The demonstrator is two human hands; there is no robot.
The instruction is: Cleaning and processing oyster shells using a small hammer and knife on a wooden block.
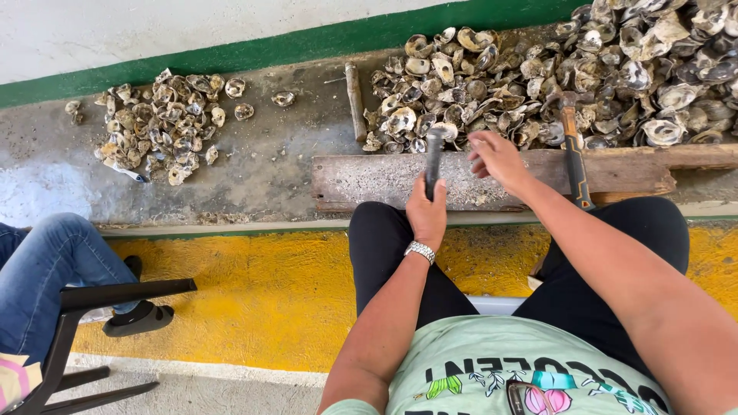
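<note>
Two hands: left hand (427, 209), right hand (498, 157). Two hammers: grey hammer (435, 157), orange-and-black hammer (573, 150). One wooden plank (369, 183). One wooden stick (354, 100). Two shell heaps: small heap (157, 127), large heap (584, 69); shells too many to count. One wristwatch (420, 250). One black chair (84, 323). One other person's leg in jeans (46, 265), one dark shoe (138, 317).
</note>
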